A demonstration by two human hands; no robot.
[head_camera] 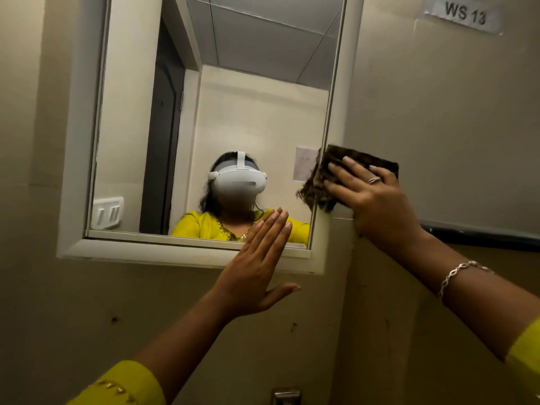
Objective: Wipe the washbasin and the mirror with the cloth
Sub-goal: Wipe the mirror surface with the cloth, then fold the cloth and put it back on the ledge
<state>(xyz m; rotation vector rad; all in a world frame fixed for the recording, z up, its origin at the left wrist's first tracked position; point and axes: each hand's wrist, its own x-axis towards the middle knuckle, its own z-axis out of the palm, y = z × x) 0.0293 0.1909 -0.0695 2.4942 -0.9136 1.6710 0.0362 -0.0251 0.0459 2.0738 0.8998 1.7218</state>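
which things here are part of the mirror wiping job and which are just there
Part of the job:
cloth, pressed flat under the right hand
mirror and its white frame
left hand, open, flat by the frame's lower edge

Just there:
WS 13 label
metal fitting at the bottom edge

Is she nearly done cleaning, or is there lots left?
Hard to say what is finished: the mirror glass looks clear, but that proves little. In hand: the right hand presses the cloth flat on the mirror's right frame edge, while the left hand rests open at the bottom frame. Left: the washbasin is out of view, so its state cannot be told.
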